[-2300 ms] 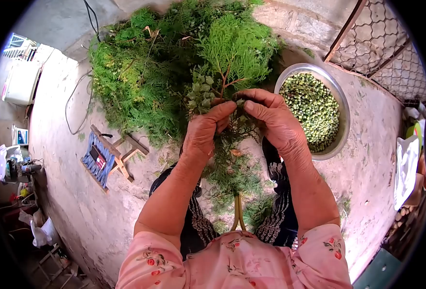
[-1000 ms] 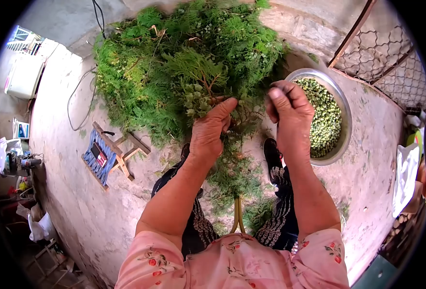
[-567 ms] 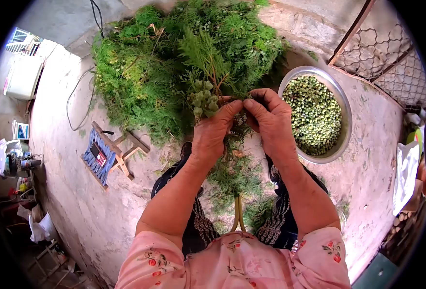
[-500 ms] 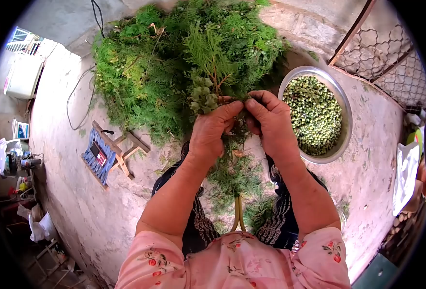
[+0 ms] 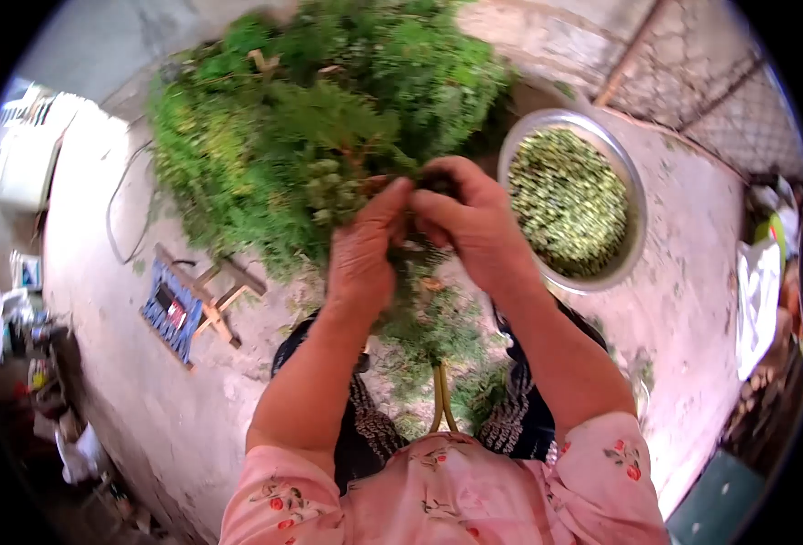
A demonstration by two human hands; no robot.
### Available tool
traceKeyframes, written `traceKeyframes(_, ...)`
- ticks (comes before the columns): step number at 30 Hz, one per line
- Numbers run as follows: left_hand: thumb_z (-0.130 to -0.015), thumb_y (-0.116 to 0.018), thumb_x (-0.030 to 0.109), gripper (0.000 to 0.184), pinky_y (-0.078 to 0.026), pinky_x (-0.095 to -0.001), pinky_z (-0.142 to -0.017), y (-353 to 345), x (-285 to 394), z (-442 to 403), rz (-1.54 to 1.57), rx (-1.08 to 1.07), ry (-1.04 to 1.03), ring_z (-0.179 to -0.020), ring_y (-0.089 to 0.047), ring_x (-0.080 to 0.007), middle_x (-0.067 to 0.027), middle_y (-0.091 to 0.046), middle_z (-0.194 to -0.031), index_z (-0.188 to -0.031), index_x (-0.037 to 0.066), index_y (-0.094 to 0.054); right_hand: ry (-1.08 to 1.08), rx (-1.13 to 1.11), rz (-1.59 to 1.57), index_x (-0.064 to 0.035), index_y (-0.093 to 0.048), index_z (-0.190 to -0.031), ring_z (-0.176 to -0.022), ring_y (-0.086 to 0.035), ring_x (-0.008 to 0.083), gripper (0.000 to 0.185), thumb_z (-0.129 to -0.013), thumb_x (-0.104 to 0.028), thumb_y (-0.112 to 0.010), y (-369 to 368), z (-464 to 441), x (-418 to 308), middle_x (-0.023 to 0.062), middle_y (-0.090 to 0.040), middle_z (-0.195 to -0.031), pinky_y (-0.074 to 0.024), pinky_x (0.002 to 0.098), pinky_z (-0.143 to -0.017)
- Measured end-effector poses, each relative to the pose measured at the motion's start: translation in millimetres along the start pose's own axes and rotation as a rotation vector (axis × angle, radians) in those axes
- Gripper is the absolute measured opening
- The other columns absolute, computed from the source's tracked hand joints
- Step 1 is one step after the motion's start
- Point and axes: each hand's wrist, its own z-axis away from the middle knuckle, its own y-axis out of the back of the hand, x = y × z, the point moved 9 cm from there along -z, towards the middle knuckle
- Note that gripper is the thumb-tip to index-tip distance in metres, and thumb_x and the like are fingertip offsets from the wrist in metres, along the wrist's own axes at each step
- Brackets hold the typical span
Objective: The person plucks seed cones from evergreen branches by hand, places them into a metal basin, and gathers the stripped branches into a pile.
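Blurred floor (image 5: pixel 692 336), fingertips partly hidden.

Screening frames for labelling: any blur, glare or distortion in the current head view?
Head view: motion blur on the hands and green branches; fisheye curvature, black corners; glare at the upper-left floor edge; dark lower-left clutter.
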Motion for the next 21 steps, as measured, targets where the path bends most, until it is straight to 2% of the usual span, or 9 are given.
traceKeyframes(2,-0.078,-0.062,0.017,0.009,-0.029,-0.0203,-0.048,-5,-9,-4,-0.008,-0.069,0.036,-0.051,-0.039,-0.0056,0.0046,-0.048,-0.06,-0.078,0.01,-0.057,-0.037,0.038,0.093,-0.0007,-0.05,-0.097,-0.053,-0.05,0.0097,0.018,-0.081,-0.007,-0.055,6,-1,3,0.0032,-0.053,-0.072,-0.036,0.0197,-0.043)
traceKeyframes(4,-0.079,-0.062,0.018,0.014,-0.028,-0.0214,-0.048,-6,-8,-6,-0.008,-0.202,0.109,-0.049,-0.035,-0.0069,0.0046,-0.042,-0.056,-0.07,0.01,-0.054,-0.185,-0.004,-0.298,-0.0008,-0.05,-0.098,-0.055,-0.05,0.0094,0.016,-0.084,-0.009,-0.053,2,3,13,0.003,-0.053,-0.072,-0.0359,0.0203,-0.043)
traceKeyframes(7,-0.08,-0.061,0.02,0.02,-0.026,-0.0218,-0.047,-2,-17,-2,0.023,-0.052,0.174,-0.049,-0.032,-0.008,0.0046,-0.037,-0.053,-0.065,0.01,-0.052,-0.246,-0.007,-0.388,-0.0008,-0.05,-0.098,-0.056,-0.05,0.0101,0.017,-0.085,-0.009,-0.053,10,7,15,0.0039,-0.053,-0.074,-0.0362,0.021,-0.042)
traceKeyframes(10,-0.079,-0.063,0.022,0.022,-0.026,-0.022,-0.048,0,-5,-12,-0.01,-0.161,0.101,-0.049,-0.032,-0.0085,0.004,-0.035,-0.053,-0.066,0.009,-0.051,-0.274,0.047,-0.45,-0.0002,-0.05,-0.098,-0.059,-0.05,0.0131,0.015,-0.085,-0.007,-0.051,31,8,10,0.0062,-0.052,-0.073,-0.0379,0.0224,-0.045)
traceKeyframes(12,-0.077,-0.065,0.02,0.021,-0.03,-0.0233,-0.05,-5,4,-5,-0.086,-0.065,0.05,-0.049,-0.032,-0.0091,0.0031,-0.036,-0.053,-0.068,0.009,-0.051,-0.18,0.251,-0.431,0.0017,-0.049,-0.096,-0.064,-0.051,0.017,0.013,-0.085,-0.004,-0.047,77,3,5,0.01,-0.053,-0.074,-0.0403,0.0231,-0.051)
traceKeyframes(16,-0.077,-0.065,0.019,0.016,-0.036,-0.0263,-0.056,4,5,-5,-0.384,-0.008,-0.051,-0.052,-0.038,-0.0105,0.0016,-0.041,-0.056,-0.075,0.009,-0.053,0.038,0.719,-0.503,0.0047,-0.045,-0.099,-0.072,-0.051,0.019,0.022,-0.089,-0.015,-0.044,169,20,-29,0.014,-0.051,-0.082,-0.0502,0.0277,-0.067)
traceKeyframes(18,-0.078,-0.064,0.019,0.015,-0.037,-0.0269,-0.058,7,3,-4,-0.48,0.011,-0.057,-0.054,-0.04,-0.0108,0.0012,-0.043,-0.058,-0.078,0.009,-0.053,0.076,0.751,-0.296,0.0048,-0.042,-0.105,-0.084,-0.05,0.0207,0.03,-0.09,-0.02,-0.043,205,30,-50,0.0162,-0.048,-0.09,-0.0495,0.0296,-0.08)
traceKeyframes(20,-0.08,-0.062,0.018,0.017,-0.038,-0.027,-0.059,-4,13,3,-0.454,-0.003,-0.146,-0.059,-0.044,-0.0112,-0.0004,-0.051,-0.066,-0.088,0.007,-0.053,0.139,0.888,-0.424,0.0054,-0.038,-0.111,-0.095,-0.047,0.022,0.038,-0.09,-0.026,-0.041,234,42,-59,0.0175,-0.044,-0.1,-0.048,0.034,-0.085)
traceKeyframes(21,-0.08,-0.062,0.018,0.017,-0.038,-0.027,-0.059,-6,14,3,-0.453,-0.003,-0.142,-0.059,-0.044,-0.0112,-0.0004,-0.051,-0.066,-0.088,0.007,-0.053,0.103,0.883,-0.266,0.005,-0.037,-0.114,-0.104,-0.042,0.0247,0.038,-0.09,-0.024,-0.042,244,45,-65,0.0165,-0.04,-0.107,-0.0464,0.0407,-0.087)
